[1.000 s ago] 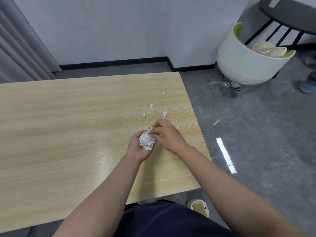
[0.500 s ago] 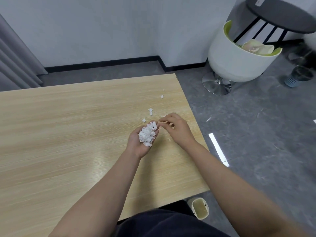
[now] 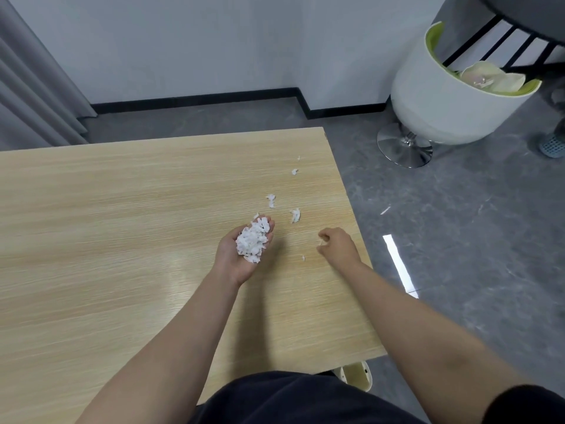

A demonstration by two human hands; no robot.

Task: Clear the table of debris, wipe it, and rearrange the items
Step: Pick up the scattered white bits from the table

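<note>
My left hand (image 3: 235, 258) is held palm up over the wooden table (image 3: 122, 240) and carries a pile of white paper scraps (image 3: 253, 242) on its palm and fingers. My right hand (image 3: 337, 244) hovers near the table's right edge, knuckles up and fingers curled, and its thumb and forefinger pinch a tiny white scrap. Loose scraps lie on the table beyond the hands: one (image 3: 295, 215) between them, another (image 3: 271, 199) farther back, two small ones (image 3: 294, 172) toward the far corner. A speck (image 3: 303, 257) sits left of my right wrist.
A white swivel chair with a green lining (image 3: 443, 111) stands on the grey floor beyond the table's right corner. A small cream bin (image 3: 356, 374) peeks out under the near right edge. Grey curtains (image 3: 27, 87) hang at the left.
My right hand has left the pile in my left palm and moved right toward the table edge. My left hand has stayed put with the scraps.
</note>
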